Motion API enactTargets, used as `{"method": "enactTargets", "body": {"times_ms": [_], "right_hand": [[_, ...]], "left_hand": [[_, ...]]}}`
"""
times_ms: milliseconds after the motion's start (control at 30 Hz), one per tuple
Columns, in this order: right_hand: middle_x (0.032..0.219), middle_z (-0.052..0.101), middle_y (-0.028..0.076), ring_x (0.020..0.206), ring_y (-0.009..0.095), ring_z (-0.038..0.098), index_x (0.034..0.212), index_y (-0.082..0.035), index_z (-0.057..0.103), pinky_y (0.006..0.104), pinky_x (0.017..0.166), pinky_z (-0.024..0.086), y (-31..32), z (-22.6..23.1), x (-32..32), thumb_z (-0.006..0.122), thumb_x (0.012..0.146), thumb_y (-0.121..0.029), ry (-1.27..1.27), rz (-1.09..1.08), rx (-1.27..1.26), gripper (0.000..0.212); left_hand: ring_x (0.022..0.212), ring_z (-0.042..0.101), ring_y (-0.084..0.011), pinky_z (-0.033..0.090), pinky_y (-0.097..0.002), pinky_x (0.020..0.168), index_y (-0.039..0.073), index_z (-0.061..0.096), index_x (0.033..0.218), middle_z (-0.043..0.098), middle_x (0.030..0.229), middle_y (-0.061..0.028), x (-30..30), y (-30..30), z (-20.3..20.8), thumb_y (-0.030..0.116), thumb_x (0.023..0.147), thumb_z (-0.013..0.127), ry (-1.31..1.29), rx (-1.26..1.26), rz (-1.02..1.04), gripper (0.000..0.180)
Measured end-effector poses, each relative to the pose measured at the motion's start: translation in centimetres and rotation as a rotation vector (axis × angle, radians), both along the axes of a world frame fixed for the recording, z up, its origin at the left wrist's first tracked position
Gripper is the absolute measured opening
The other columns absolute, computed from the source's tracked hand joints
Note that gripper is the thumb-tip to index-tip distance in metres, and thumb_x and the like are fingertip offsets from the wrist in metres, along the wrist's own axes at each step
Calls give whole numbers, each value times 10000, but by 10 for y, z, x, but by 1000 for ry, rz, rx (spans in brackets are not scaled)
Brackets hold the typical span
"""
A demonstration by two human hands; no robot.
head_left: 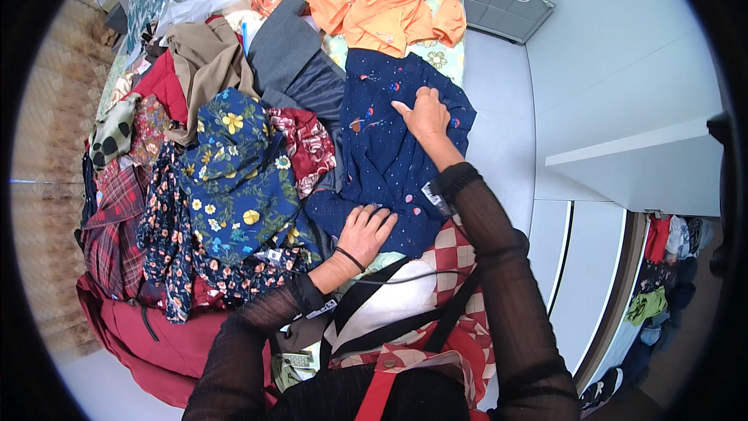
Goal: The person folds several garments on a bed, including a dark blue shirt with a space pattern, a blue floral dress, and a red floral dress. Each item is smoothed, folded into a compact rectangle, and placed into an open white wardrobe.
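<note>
The navy patterned garment lies on the floral sheet; its cut is hard to make out. The right sleeve and wrist cover part of its right side. The left hand rests flat on its near-left part, fingers spread. The right hand touches its far-right part; whether it pinches cloth cannot be determined. The orange garment is cut off at the upper edge. At left, the blue floral garment overlaps other clothes, hiding their outlines.
</note>
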State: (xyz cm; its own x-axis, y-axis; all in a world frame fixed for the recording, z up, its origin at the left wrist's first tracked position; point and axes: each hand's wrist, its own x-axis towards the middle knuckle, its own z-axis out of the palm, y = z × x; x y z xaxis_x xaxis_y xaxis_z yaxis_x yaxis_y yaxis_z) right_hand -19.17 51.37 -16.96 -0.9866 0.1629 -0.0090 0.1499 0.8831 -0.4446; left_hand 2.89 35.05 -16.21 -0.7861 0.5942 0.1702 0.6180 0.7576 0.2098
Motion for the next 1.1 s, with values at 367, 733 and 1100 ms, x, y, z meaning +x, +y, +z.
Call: {"method": "enactTargets", "body": {"times_ms": [367, 733, 1100], "right_hand": [[618, 605, 69, 586, 150, 587, 796, -52, 620, 291, 584, 462, 51, -3, 12, 706, 830, -247, 380, -139, -579, 215], [710, 631, 121, 685, 312, 629, 859, -87, 602, 413, 648, 487, 32, -13, -8, 675, 825, -257, 300, -216, -347, 188], [713, 599, -24, 604, 75, 500, 836, -52, 602, 257, 556, 393, 91, -47, 23, 659, 874, -186, 394, -235, -904, 150]], "left_hand": [[1168, 471, -286, 324, -454, 1024, 78, 525, 1239, 525, 1217, -88, 2, 2, -2, 214, 621, 689, -53, 1, 22, 653], [1174, 473, -284, 319, -459, 1028, 76, 535, 1224, 533, 1206, -99, 4, 4, 2, 159, 726, 579, -78, 25, 49, 507], [1052, 519, -256, 371, -408, 958, 90, 570, 1140, 556, 1090, -62, -23, 0, 12, 242, 480, 815, -199, -22, -111, 720]]}}
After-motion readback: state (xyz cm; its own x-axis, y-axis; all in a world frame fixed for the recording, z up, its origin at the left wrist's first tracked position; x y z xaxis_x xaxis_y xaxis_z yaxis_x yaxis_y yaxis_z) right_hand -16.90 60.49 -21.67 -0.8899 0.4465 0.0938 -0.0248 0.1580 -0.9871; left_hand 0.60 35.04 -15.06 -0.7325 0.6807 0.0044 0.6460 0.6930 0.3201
